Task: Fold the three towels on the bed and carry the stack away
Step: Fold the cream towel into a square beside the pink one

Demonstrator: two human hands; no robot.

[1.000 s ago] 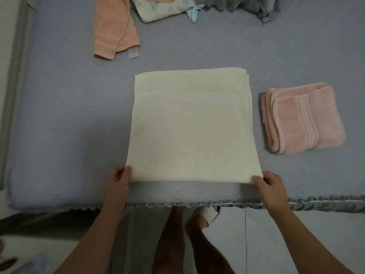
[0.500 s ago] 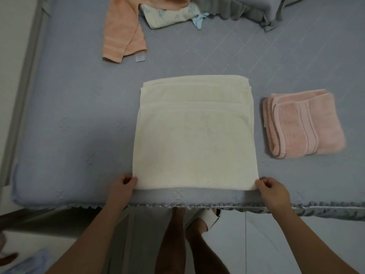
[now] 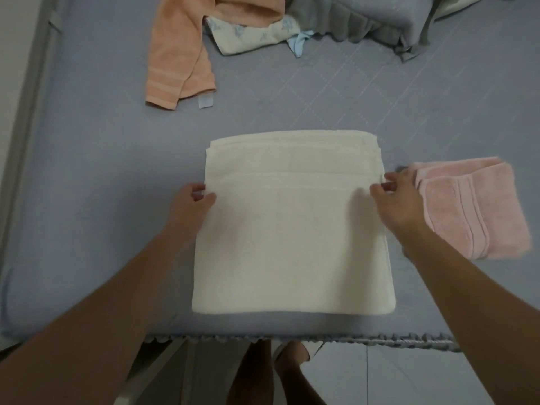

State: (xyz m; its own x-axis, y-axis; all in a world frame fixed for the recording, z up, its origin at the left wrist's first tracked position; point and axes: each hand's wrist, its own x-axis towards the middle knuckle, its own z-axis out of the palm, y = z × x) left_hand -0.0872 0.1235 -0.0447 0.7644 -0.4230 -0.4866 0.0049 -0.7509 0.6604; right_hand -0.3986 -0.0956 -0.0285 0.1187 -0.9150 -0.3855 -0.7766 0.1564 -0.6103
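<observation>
Clutter sits at twelve o'clock on the bed: an unfolded peach towel with a blank white tag, patterned cloth and a grey blanket. We see the folded pink towel at three o'clock, just beside the cream towel at centre. Our left hand and right hand pinch its side edges, arms outstretched.

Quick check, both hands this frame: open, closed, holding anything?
Left hand: fingers pinched on the left edge of the cream towel.
Right hand: fingers at the cream towel's right edge; grip cannot be told.
</observation>
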